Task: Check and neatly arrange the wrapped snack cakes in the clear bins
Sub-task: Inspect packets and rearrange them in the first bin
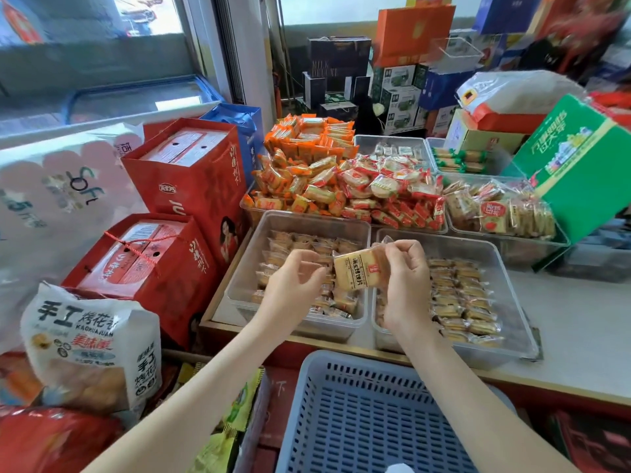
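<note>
Checking step: right hand point(408, 278) pinches wrapped snack cake point(358, 270); left hand point(293, 279) loosely curled, empty. Next likely into clear bin point(519, 308) below it, aligned.

We see two clear bins side by side on the surface point(580, 322): left bin point(246, 268); right bin point(512, 302); heaped bins point(341, 186) behind; basket point(368, 414) in front.

Clear glossy plastic bins point(355, 222), shiny film-wrapped snack cake point(358, 270), perforated blue plastic basket point(372, 414)
</note>
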`<state>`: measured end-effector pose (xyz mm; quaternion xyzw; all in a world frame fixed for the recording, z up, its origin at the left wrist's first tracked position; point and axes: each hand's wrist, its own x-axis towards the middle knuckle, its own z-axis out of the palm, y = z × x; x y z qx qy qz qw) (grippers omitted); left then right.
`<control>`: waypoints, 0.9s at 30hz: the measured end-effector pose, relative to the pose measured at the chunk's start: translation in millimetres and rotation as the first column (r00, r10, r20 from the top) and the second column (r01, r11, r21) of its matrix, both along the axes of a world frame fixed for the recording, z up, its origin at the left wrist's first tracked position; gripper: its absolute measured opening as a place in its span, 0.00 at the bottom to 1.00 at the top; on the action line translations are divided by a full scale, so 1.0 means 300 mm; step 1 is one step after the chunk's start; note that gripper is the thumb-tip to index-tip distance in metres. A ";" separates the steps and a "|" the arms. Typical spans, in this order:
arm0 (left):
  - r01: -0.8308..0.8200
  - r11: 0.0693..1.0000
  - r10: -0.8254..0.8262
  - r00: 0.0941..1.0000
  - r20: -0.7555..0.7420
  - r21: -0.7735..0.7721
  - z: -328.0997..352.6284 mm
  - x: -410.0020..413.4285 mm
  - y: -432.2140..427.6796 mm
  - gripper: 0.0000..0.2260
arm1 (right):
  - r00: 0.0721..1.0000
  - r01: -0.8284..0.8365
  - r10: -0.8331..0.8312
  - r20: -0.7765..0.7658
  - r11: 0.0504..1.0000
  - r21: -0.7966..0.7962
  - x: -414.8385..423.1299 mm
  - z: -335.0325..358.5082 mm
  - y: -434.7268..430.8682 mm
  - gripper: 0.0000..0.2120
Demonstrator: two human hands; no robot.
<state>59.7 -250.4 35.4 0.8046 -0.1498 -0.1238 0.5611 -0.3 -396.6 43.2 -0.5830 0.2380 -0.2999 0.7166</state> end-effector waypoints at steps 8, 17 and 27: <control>0.062 0.921 -0.188 0.935 -0.301 -0.384 -0.047 0.016 -0.019 0.18 | 0.911 -0.409 0.402 -0.090 0.863 -0.297 -0.003 -0.015 0.111 0.13; -0.091 0.826 -0.241 0.835 -0.494 -0.557 -0.105 0.130 0.118 0.23 | 0.849 -0.488 0.436 -0.297 0.863 -0.128 0.104 -0.080 0.032 0.10; -0.118 0.870 -0.198 0.804 -0.560 -0.478 -0.193 0.226 0.160 0.13 | 0.803 -0.483 0.434 -0.410 0.875 -0.021 0.230 -0.180 0.062 0.09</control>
